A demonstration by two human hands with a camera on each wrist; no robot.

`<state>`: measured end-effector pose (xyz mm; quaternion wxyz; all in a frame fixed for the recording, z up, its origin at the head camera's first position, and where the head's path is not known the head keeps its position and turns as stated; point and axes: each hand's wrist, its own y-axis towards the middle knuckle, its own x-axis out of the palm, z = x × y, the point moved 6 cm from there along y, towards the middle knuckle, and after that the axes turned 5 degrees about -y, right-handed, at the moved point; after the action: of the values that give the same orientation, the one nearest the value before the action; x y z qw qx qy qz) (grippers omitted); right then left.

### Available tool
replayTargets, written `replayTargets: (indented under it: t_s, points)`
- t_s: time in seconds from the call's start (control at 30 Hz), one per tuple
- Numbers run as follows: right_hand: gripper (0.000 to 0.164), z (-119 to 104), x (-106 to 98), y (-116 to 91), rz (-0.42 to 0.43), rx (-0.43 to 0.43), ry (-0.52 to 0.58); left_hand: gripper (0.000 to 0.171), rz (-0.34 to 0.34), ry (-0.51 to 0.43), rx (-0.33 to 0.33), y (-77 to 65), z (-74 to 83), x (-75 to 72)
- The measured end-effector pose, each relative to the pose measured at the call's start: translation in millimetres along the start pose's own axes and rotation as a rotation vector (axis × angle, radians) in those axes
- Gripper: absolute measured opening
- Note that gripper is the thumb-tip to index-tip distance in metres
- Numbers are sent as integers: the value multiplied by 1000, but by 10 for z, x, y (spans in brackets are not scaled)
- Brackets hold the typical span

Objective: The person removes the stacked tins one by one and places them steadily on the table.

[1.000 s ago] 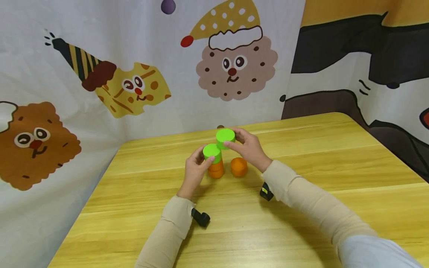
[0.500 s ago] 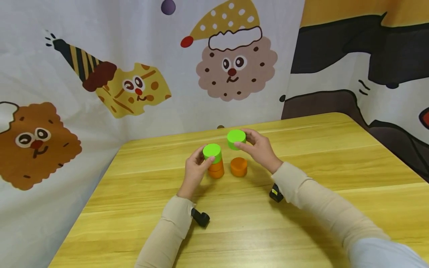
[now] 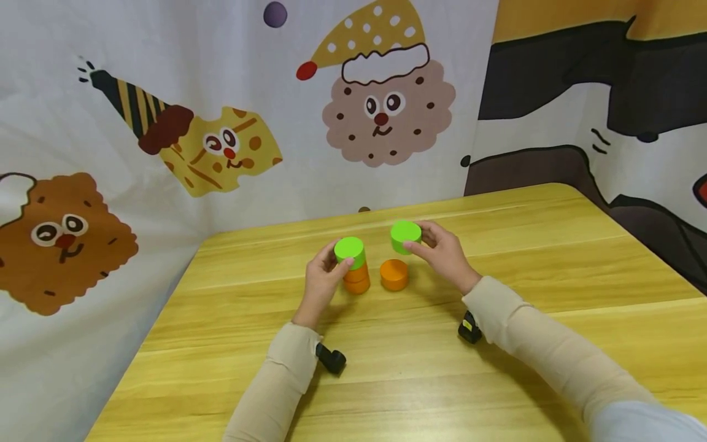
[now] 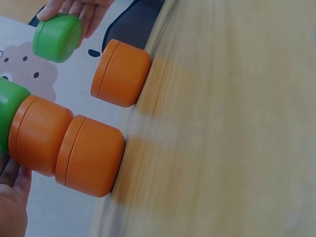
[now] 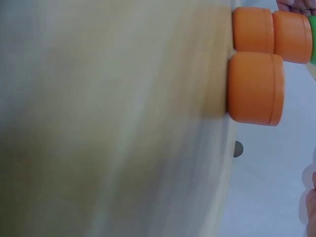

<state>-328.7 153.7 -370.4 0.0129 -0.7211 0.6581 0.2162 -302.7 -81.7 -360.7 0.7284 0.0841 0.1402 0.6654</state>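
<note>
Two orange lidded jars (image 4: 44,136) are stacked on the table, and a green jar (image 3: 350,253) tops the stack. My left hand (image 3: 319,285) holds that green jar, with the thumb on its near side and the fingers behind. A second green jar (image 3: 405,238) is up in the air to the right of the stack. My right hand (image 3: 448,258) grips it between thumb and fingers from the right. Below it, a single orange jar (image 3: 394,275) stands upright on the table, a small gap from the stack. In the right wrist view only a sliver of my right hand shows at the edge.
The wood-grain table (image 3: 375,380) reaches back to a white curtain (image 3: 248,67) printed with cartoon food. Black wrist cameras, such as the left one (image 3: 331,359), hang under both sleeves close over the tabletop.
My right hand has carried its green jar to the right and slightly toward me, away from the stack. The lone orange jar's top now shows more fully. My left hand has stayed in place.
</note>
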Motion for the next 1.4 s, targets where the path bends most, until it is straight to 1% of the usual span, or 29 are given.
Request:
replayTargets:
  t_s: [0.17,0.3,0.47,0.7,1.0,1.13,1.3,1.37,1.4]
  points:
    - [53,54,-51,-53,4,3,17,46,2,0,-24,1,6,7]
    - [54,97,-94,-94,5,14,14,46,2,-19,-22,12,1,7]
    - [55,179,-136,-154,1,62,19,46,13,-39,-17,23,-7,-1]
    - [57,328,-159,-226,-24,131,94,47,6,-48,-22,27,-8,-2]
    - [61,525,-175,-301,-50,233,77,48,-2,-39,-42,15,-4,2]
    - [60,570,-168,-311,-65,254,68,48,0,-29,-44,13,-12,3]
    - [59,618,-144,-316,-100,270,64,49,8,-42,-61,58,-201,-25]
    - [58,636,-138,-316,-104,270,58,49,15,-44,-58,79,-285,-40]
    - [57,645,-135,-313,-106,270,53,49,20,-40,-53,81,-301,-43]
